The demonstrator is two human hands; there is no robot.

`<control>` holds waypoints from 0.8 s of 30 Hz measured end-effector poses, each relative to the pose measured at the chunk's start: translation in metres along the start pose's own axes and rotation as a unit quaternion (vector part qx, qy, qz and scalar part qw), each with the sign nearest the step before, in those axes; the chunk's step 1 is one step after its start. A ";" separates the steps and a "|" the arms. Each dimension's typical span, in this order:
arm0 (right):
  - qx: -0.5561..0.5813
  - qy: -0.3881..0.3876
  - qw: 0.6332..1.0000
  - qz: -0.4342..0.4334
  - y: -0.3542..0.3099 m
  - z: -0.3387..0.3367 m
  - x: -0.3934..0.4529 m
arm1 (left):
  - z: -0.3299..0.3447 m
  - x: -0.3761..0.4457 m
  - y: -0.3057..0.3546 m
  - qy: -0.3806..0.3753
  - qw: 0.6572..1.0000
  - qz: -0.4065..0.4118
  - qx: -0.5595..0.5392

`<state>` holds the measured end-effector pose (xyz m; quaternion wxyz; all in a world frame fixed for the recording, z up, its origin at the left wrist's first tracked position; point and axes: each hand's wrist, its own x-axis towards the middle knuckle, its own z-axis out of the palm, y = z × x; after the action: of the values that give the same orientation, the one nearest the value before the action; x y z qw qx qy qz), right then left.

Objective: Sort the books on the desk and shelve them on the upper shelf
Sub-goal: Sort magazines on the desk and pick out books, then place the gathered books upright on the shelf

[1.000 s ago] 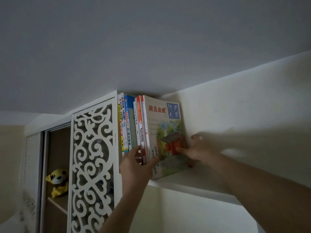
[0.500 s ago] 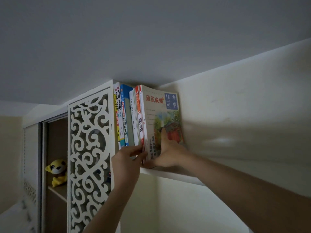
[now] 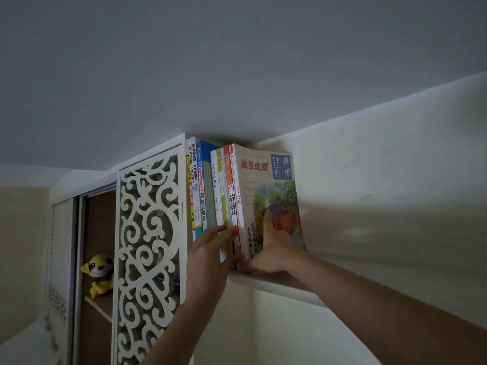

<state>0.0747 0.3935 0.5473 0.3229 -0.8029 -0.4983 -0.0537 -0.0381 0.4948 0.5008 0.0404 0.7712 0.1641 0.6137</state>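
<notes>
Several books (image 3: 224, 191) stand upright on the white upper shelf (image 3: 276, 284), close under the ceiling. The outermost one, an illustrated book (image 3: 266, 185) with red characters on its cover, leans a little to the right. My right hand (image 3: 271, 248) lies against that cover, fingers pointing up, with the thumb under the bottom edge of the books. My left hand (image 3: 210, 248) touches the lower spines of the middle books with its fingertips. The left books press against the cabinet side.
A white carved lattice panel (image 3: 150, 254) stands left of the books. Behind it an open cabinet holds a yellow plush toy (image 3: 98, 273) on a shelf. The upper shelf runs on to the right along the wall (image 3: 382, 206).
My right hand came from behind the illustrated book to its front cover and now presses it. The books stand a little straighter. My left hand stayed at the spines.
</notes>
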 end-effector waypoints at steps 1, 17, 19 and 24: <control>-0.003 -0.005 1.000 0.001 -0.001 -0.002 -0.001 | -0.001 0.001 0.001 0.000 1.000 -0.002 0.012; -0.206 0.156 0.942 -0.215 0.032 -0.023 -0.119 | -0.043 -0.083 0.065 -0.004 0.996 0.068 -0.055; -0.245 0.223 0.896 -0.296 0.062 -0.023 -0.194 | -0.047 -0.136 0.094 -0.038 0.991 0.063 -0.116; -0.310 0.088 0.942 -0.096 0.212 -0.002 -0.389 | 0.002 -0.289 0.178 -0.290 0.927 0.071 -0.227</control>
<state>0.0589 0.0325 0.2912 0.0945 -0.8035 -0.5013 -0.3069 -0.0554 0.2395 0.2778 0.2164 0.8952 -0.0540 0.3857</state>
